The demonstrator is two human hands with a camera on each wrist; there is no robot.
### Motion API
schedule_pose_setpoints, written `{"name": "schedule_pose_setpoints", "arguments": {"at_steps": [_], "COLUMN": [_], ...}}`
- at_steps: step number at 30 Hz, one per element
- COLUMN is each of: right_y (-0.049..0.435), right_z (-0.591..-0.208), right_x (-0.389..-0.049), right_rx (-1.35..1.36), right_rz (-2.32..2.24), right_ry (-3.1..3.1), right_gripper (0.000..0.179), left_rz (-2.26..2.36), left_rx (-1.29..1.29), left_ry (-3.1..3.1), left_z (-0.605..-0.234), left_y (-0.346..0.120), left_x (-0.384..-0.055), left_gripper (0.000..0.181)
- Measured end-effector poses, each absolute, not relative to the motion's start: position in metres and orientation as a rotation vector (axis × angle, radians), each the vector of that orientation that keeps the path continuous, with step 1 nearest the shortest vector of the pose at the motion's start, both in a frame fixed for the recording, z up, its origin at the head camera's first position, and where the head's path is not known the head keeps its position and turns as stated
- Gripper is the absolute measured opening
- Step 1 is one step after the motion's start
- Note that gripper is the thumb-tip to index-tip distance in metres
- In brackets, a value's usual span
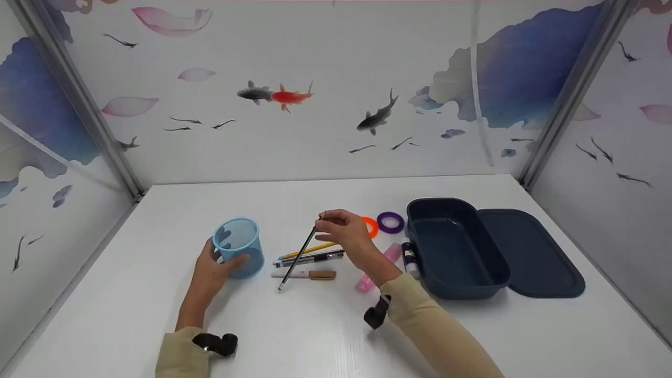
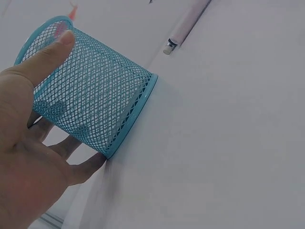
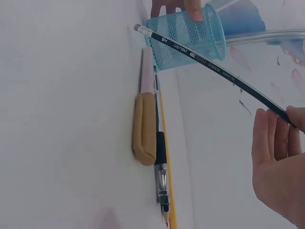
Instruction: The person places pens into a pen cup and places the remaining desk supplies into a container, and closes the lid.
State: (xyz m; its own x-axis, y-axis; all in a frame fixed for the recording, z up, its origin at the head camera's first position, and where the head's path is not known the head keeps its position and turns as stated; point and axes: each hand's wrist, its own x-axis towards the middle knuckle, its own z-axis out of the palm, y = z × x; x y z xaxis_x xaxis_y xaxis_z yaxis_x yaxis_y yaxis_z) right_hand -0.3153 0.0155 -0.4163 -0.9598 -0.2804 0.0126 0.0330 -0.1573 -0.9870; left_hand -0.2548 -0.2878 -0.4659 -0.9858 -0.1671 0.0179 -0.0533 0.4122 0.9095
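My left hand (image 1: 209, 274) holds a light blue mesh pen cup (image 1: 254, 256) upright at the left of the table, thumb across its near side and fingers around the far side. In the left wrist view the mesh cup (image 2: 95, 81) holds nothing that shows through its wall. My right hand (image 1: 347, 234) pinches a dark pencil (image 1: 300, 255) near its upper end, above the table. The pencil (image 3: 209, 64) slants with its eraser end low, towards the cup. Below it lie a marker with a brown cap (image 1: 322, 275), a black-and-clear pen (image 1: 326, 256) and a yellow pencil (image 1: 321, 247).
An orange tape roll (image 1: 373, 227) and a purple tape roll (image 1: 390, 222) lie behind my right hand. A pink stick-like item (image 1: 392, 252) and a black-and-white tube (image 1: 411, 261) sit beside the dark blue box (image 1: 457, 291). Its lid (image 1: 551, 262) lies to the right.
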Motion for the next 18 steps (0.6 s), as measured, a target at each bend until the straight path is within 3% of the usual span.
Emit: {"name": "schedule_pose_setpoints", "arguments": {"at_steps": [6, 18], "right_y": [-0.002, -0.034], "right_z": [-0.39, -0.347], "right_x": [-0.318, -0.32], "right_rx": [-0.382, -0.482], "right_rz": [-2.282, -2.383], "right_ry": [1.812, 1.824], "right_gripper": [0.021, 0.024], "left_rz": [-1.638, -1.642], "left_rx": [0.233, 0.196], "left_ry": [-2.563, -2.542], "left_z": [-0.468, -0.466], "left_y": [-0.289, -0.29], "left_x": [-0.255, -0.255], "left_gripper": [0.104, 0.104]}}
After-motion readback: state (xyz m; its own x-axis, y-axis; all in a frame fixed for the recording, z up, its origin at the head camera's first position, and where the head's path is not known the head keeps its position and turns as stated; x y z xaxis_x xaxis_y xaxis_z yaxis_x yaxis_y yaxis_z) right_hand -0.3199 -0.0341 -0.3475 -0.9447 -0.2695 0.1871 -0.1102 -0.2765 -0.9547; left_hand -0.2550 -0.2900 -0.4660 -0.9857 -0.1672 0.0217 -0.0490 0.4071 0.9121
